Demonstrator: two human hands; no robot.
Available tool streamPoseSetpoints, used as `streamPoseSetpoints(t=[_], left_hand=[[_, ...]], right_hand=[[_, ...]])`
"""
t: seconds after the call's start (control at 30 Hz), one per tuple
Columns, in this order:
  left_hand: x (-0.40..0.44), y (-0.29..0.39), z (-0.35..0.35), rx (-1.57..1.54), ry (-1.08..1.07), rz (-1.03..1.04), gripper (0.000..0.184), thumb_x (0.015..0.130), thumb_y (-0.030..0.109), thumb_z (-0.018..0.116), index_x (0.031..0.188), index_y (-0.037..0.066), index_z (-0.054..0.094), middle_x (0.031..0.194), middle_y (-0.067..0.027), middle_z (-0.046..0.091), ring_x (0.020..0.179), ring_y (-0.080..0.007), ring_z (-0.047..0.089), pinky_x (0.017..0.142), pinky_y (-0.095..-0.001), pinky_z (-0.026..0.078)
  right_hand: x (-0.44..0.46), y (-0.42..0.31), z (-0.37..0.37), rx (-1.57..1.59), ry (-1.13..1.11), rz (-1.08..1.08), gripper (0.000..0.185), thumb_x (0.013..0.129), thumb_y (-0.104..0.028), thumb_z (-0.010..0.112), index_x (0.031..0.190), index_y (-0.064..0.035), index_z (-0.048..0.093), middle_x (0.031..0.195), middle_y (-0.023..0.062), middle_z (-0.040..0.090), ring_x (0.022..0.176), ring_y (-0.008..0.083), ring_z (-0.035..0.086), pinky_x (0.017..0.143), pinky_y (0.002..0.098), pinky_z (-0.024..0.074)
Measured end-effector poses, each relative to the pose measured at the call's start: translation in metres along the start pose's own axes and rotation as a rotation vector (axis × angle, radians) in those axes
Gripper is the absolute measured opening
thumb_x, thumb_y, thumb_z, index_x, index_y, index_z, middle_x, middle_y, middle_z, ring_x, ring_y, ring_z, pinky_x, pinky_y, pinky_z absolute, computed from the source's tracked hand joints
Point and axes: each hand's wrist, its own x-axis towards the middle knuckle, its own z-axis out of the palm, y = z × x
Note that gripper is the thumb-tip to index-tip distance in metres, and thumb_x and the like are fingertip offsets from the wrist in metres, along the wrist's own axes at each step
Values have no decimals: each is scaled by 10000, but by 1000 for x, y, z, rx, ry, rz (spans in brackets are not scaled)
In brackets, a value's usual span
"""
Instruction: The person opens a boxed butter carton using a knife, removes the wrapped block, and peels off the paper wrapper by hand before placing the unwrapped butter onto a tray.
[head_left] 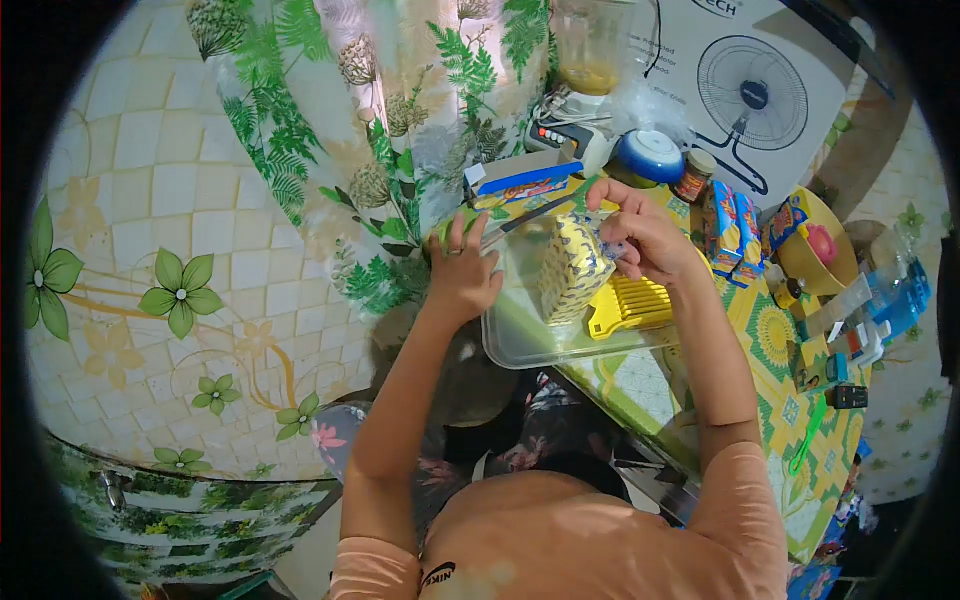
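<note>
Tablecloth [772, 335] beneath; nearer right hand [648, 235] pinches patterned pack [572, 268] at far right edge, long axis bodyward; left hand [463, 276] half-curled, hold unclear.

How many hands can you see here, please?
2: the left hand by the clear plastic tray, and the right hand at the patterned package. No other hand shows.

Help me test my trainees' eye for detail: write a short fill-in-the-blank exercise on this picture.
1. The patterned pack is touched by the person's ____ hand.
2. The slotted piece beside the pack is ____ in colour.
3. The dark lettering on the shirt spells the brand name ____.

Missing words: right; yellow; NIKE.
</note>
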Motion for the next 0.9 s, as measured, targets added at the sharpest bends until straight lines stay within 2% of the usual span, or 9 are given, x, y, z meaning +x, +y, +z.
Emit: streamPoseSetpoints(t=[0.27, 0.47, 0.57, 0.67, 0.77, 0.87, 0.9], left_hand=[[-1, 8, -18, -88, -191, -109, 206, 794, 264, 622, 863, 112, 740, 1479, -71, 351, 1433, -337, 150, 1047, -685, 182], [-8, 13, -6, -33, -17, -34, 142, 785, 216, 621, 787, 101, 703, 1419, -58, 418, 1409, -344, 233, 1042, -686, 187], [-15, 18, -17, -187, 35, -122, 75, 773, 140, 624, 766, 86, 676, 1350, -93, 470, 1374, -357, 299, 1057, -643, 221], [-22, 11, -29, -228, 231, -219, 30, 750, 79, 630, 775, 75, 647, 1278, -100, 517, 1297, -378, 385, 1021, -572, 309], [-41, -9, -41, -110, 325, -288, 105, 712, 34, 658, 812, 65, 649, 1211, -118, 553, 1158, -364, 497, 910, -464, 406], [-58, -19, -46, -203, 175, -534, 130, 736, 61, 649, 865, 55, 660, 1081, -125, 619, 972, -347, 581, 810, -439, 454], [-63, -23, -44, -258, 97, -567, 130, 757, 78, 643, 883, 56, 663, 1020, -128, 628, 944, -333, 589, 817, -447, 445]], right_hand=[[1, 1, -3, -6, -14, -1, 241, 804, -4, 552, 1028, -74, 499, 481, -16, 439, 350, 85, 420, 343, 233, 363], [0, 0, 6, -8, 4, 7, 231, 813, 1, 551, 1026, -75, 503, 490, -22, 447, 363, 68, 433, 347, 226, 384], [1, 2, 5, -11, -16, -11, 238, 809, 0, 555, 1030, -75, 505, 488, -20, 452, 360, 69, 432, 346, 228, 387], [0, 1, 3, -8, -2, -6, 246, 802, -2, 560, 1031, -76, 508, 482, -17, 453, 350, 76, 426, 347, 228, 387], [1, 0, 1, -2, 22, 21, 248, 796, -7, 565, 1028, -76, 509, 477, -17, 447, 343, 81, 421, 347, 229, 387], [2, 2, 3, -1, 23, 20, 246, 792, -10, 566, 1022, -75, 509, 476, -16, 441, 344, 82, 422, 348, 229, 386], [2, 2, 3, -8, 23, 23, 246, 792, -12, 564, 1022, -76, 508, 477, -17, 440, 345, 82, 422, 348, 229, 387]])
